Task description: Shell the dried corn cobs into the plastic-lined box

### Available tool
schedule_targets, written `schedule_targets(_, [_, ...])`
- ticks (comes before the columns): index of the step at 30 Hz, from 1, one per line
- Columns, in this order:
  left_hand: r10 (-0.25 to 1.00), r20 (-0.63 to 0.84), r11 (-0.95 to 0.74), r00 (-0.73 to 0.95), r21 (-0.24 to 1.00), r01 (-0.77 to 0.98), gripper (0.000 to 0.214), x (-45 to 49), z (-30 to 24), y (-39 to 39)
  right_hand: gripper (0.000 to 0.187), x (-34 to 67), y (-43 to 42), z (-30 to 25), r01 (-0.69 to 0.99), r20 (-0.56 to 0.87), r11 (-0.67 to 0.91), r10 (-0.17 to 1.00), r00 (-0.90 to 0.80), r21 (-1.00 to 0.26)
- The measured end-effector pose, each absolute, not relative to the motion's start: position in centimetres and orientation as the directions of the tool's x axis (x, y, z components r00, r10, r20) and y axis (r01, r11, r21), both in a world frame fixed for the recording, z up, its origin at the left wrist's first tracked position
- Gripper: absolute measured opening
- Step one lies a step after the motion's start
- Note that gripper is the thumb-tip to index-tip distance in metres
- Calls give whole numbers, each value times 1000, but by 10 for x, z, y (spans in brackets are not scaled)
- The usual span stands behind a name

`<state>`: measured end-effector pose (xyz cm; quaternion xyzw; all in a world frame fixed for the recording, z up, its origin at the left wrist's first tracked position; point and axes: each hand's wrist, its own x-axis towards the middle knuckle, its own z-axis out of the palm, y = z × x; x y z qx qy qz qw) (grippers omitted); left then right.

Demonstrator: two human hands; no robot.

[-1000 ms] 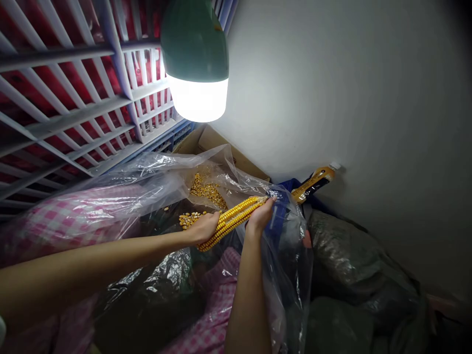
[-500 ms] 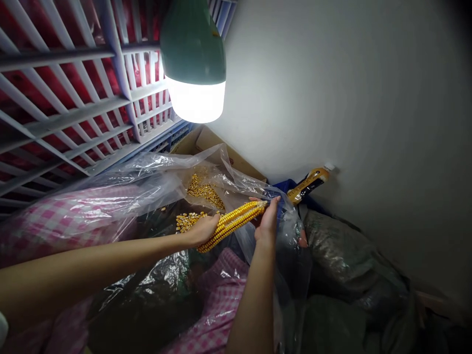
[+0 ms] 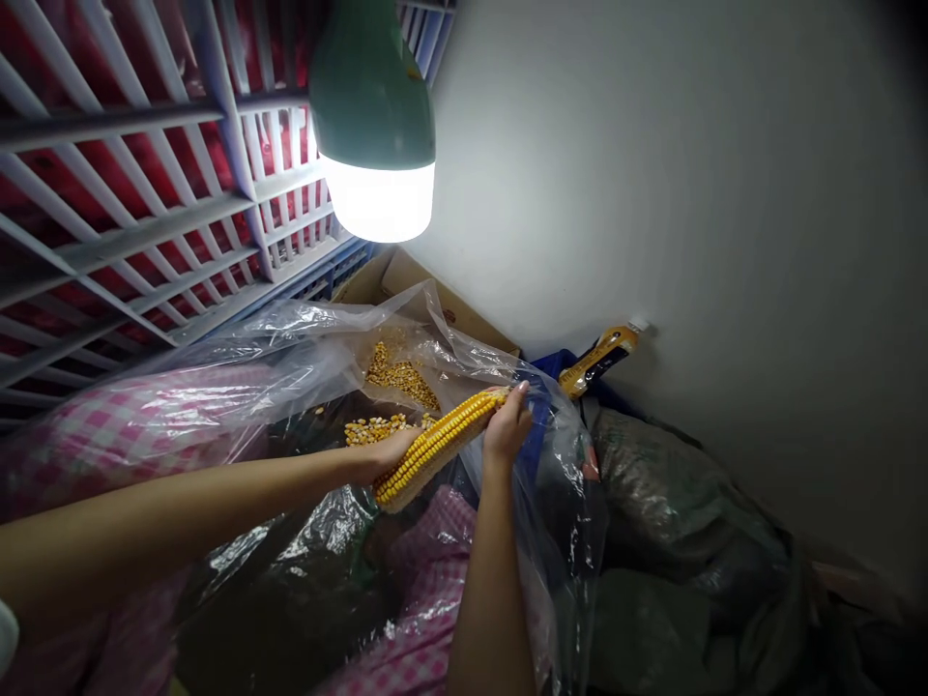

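A yellow corn cob [image 3: 439, 449] slants across the middle of the view, part of its side bare of kernels. My left hand [image 3: 395, 454] is closed around its lower left end. Wrapped on the upper right end is my right hand [image 3: 507, 425], its thumb along the cob's tip. Beneath the cob spreads a clear plastic bag [image 3: 311, 333]. Loose corn kernels [image 3: 400, 375] lie in the bag in two patches, behind and beside my left hand. Pink checked cloth [image 3: 427, 580] shows through the plastic near my forearms.
A lit green lamp [image 3: 377, 126] hangs above the bag. On the left stands a slatted plastic crate [image 3: 145, 232] with red contents. A cardboard box [image 3: 456, 314] sits behind, against the white wall [image 3: 688, 193]. At right are a yellow-labelled bottle [image 3: 601, 358] and dark sacks [image 3: 674, 483].
The corn cob has turned in my hands, so that a bare strip now faces down along its lower side. My right hand has moved slightly left and its fingers have closed more around the end.
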<state>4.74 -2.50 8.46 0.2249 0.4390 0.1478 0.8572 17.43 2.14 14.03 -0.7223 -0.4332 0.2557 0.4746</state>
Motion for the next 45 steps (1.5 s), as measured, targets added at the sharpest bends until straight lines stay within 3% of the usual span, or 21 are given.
schedule_targets(3, [333, -599, 903, 729, 425, -63, 51, 48, 82, -23, 60, 179, 18, 148, 277, -32, -160, 909, 415, -948])
schedule_targets(7, [509, -592, 817, 625, 560, -135, 46, 53, 78, -22, 69, 189, 15, 163, -132, -355, -331, 900, 253, -934])
schedule_targets(11, [630, -615, 752, 475, 634, -177, 40, 61, 78, -27, 66, 194, 17, 169, -276, -505, -452, 848, 161, -848])
schedule_targets(14, [611, -643, 776, 462, 602, -187, 39, 63, 85, -31, 62, 187, 22, 161, -229, -462, -409, 840, 283, -884])
schedule_targets(17, [527, -643, 833, 555, 521, -186, 44, 62, 91, -33, 56, 176, 23, 152, -93, -275, -260, 876, 396, -961])
schedule_targets(21, [407, -584, 899, 702, 393, -194, 51, 61, 91, -31, 43, 167, 19, 152, -84, -137, -118, 952, 274, -989])
schedule_targets(26, [409, -551, 893, 728, 406, -195, 49, 60, 93, -30, 42, 163, 13, 163, -257, -272, -207, 930, 248, -944])
schedule_targets(34, [406, -514, 892, 755, 402, -206, 52, 55, 91, -31, 21, 164, 6, 165, -193, -161, -138, 980, 113, -972])
schedule_targets(37, [399, -500, 893, 769, 402, -202, 51, 55, 91, -30, 29, 167, 4, 169, -255, -187, -167, 981, 55, -952])
schedule_targets(40, [419, -514, 881, 748, 431, -197, 52, 57, 92, -29, 32, 166, 5, 171, -337, -233, -179, 964, 126, -924])
schedule_targets(45, [431, -538, 879, 725, 432, -202, 55, 58, 94, -29, 23, 162, 8, 171, -273, -210, -148, 954, 213, -951])
